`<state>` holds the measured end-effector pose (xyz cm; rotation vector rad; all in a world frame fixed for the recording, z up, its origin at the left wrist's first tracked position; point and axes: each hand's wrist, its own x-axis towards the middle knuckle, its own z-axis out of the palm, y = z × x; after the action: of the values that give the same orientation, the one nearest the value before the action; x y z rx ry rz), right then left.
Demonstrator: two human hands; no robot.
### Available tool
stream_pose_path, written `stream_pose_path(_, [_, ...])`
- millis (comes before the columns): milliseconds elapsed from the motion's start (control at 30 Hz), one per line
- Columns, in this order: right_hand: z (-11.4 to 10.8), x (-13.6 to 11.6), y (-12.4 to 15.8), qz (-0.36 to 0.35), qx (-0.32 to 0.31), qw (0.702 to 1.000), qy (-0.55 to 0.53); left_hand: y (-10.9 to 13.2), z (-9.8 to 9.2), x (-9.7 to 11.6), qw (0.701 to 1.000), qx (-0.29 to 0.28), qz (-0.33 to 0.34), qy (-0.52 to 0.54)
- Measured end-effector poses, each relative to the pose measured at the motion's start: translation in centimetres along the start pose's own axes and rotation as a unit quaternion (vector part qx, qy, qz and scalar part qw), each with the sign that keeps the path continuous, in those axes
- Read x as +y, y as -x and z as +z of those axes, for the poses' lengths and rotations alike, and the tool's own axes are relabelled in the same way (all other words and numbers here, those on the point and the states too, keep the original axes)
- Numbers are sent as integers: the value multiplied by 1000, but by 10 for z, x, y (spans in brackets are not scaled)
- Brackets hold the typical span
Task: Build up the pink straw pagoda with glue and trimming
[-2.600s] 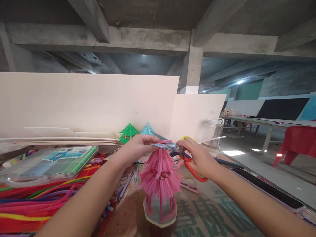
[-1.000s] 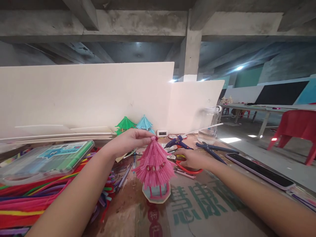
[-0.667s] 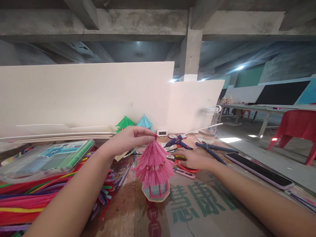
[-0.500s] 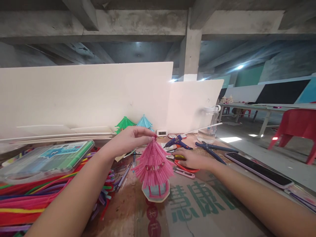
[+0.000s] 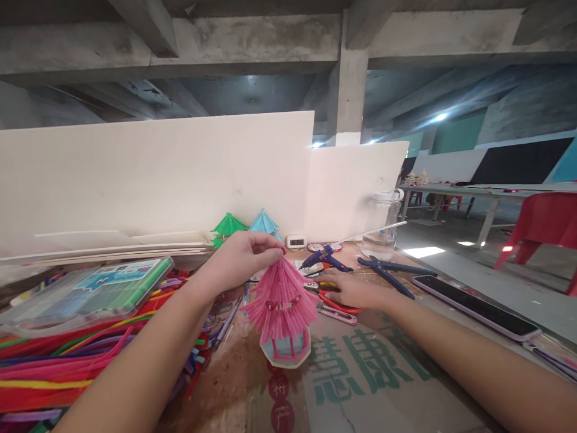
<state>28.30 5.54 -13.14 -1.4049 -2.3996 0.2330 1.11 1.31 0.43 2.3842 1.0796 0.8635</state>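
A pink two-tiered pavilion model (image 5: pixel 283 300) stands upright on its pale base near the middle of the table. The fingertips of my left hand (image 5: pixel 246 258) are pinched on its peak. My right hand (image 5: pixel 349 290) rests behind and right of it, fingers at the yellow and orange-handled tools (image 5: pixel 340 302); its fingertips are partly hidden, so its grip is unclear. Close by lie a blue glue gun (image 5: pixel 325 260) and a pink cutter (image 5: pixel 337 314).
Blue pliers (image 5: pixel 390 270), a phone (image 5: pixel 475 307) and a clear bottle (image 5: pixel 380 225) are on the right. At left, a plastic case (image 5: pixel 90 291) lies on colourful pipe cleaners (image 5: pixel 49 373). Green (image 5: pixel 229 225) and light blue (image 5: pixel 264 222) models stand behind, by a small clock (image 5: pixel 296 242).
My left hand's fingers have closed down lower around the pink model's peak. My right hand has barely moved, and the view has shifted slightly.
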Motion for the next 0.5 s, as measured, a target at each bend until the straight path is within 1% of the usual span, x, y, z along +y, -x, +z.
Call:
stream_pose_path(133, [0,-1,0,-2,4,1000,0,2,1,3,1000,10,-1,-20])
stream_pose_path(233, [-1,-2,1,0,6,1000,1,2,-4,2,999,-29,1,23])
stream_pose_path(300, [-1,-2,1,0,7,1000,1,2,-9,1,997,-59,-6,57])
stream_pose_path(333, [-1,-2,1,-1,8,1000,1,2,-11,0,996,-65,-13,66])
stream_pose_path(400, [-1,-1,1,-1,9,1000,1,2,-13,-1,996,-60,-24,58])
stream_pose_path(500, [0,0,1,-3,7,1000,1,3,-12,1,999,-43,-26,12])
